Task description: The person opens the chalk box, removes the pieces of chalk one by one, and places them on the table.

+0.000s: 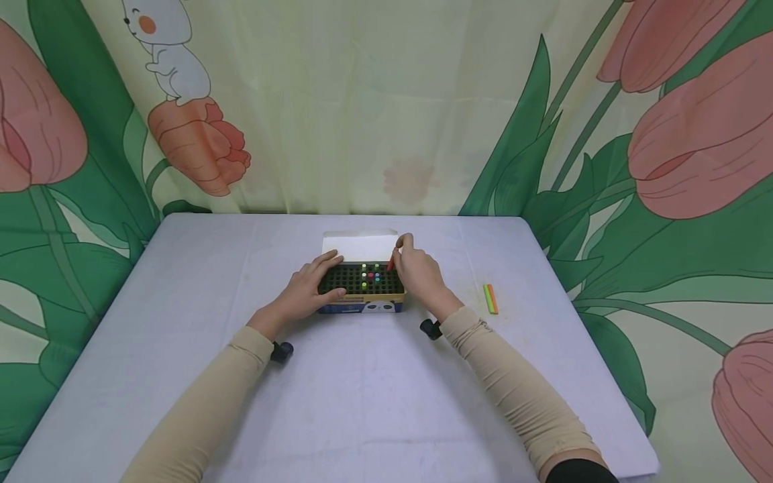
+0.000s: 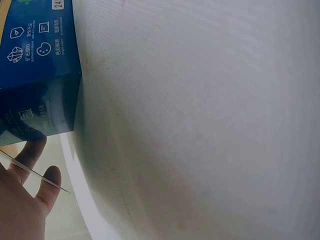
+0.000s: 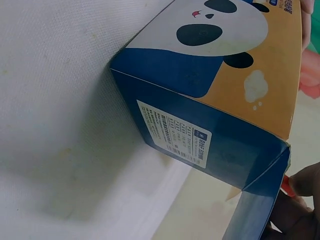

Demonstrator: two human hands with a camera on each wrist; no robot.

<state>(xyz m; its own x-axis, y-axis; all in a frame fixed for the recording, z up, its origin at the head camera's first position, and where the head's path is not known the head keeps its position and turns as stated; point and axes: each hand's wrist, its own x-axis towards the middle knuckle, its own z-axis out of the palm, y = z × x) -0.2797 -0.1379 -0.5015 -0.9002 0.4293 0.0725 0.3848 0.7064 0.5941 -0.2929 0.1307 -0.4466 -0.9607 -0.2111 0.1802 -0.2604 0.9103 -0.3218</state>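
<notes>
both hands are at the box (image 1: 347, 308): my left hand (image 1: 304, 288) lies spread over its left end, thumb along the front edge and fingers reaching toward the back, while my right hand (image 1: 423, 272) pinches a red stick (image 1: 390, 263) between thumb and fingers at the far right corner. what matters most, i judge, is how that stick lines up with the black grid (image 1: 345, 277) of holes inside the box. its long axis stands nearly upright, leaning a little, top toward the right, and its lower end points down at the back right holes — whether the tip is in one already i cannot tell. the box's own long axis runs left to right in front of me, and my right hand is the nearer to that corner. a few coloured tips (image 1: 371, 276) show right of the grid's middle. a green stick (image 1: 487, 298) and an orange stick (image 1: 492, 299) lie side by side on the cloth, beyond my right wrist.

as for writing, the blue side carries "24" (image 2: 58, 4), cut off by the view's edge, and small chinese lines — one seems to have "bright colors" under it. a panda print (image 3: 240, 35) faces me; the white label (image 3: 175, 132) on the right end is too small to read, and i can make out no brand.
</notes>
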